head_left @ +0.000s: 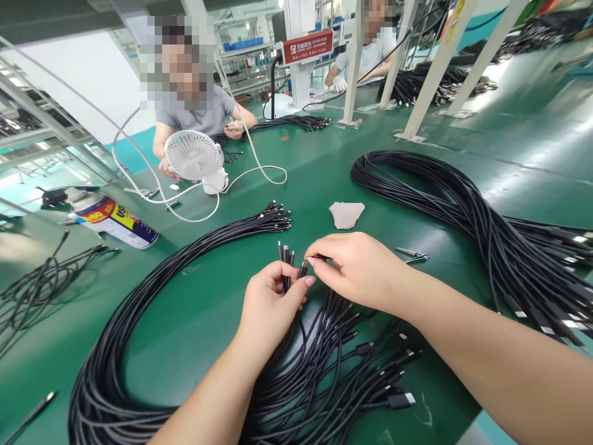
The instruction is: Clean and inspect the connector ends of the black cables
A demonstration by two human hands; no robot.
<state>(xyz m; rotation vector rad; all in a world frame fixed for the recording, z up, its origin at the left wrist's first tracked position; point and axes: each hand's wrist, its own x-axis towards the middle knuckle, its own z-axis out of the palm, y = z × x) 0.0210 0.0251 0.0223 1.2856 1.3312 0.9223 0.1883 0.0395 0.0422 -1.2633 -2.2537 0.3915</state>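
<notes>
In the head view, my left hand (273, 296) is closed round several black cable connectors (286, 254), their metal tips pointing up. One connector (302, 269) leans out between thumb and forefinger toward my right hand (354, 266). The right thumb and forefinger pinch close to that tip, on something thin and dark that I cannot make out. Below both hands, the loose ends of a black cable bundle (319, 364) fan out over the green table (222, 315). This bundle curves round to the left, its other connector ends (277, 217) lying beyond my left hand.
A crumpled pale cloth (346, 214) and a thin metal tool (414, 254) lie past my right hand. Another cable bundle (445, 179) is at right. A spray can (113, 217), a white fan (197, 157) and its cord stand left. Across the table sits a person (199, 111).
</notes>
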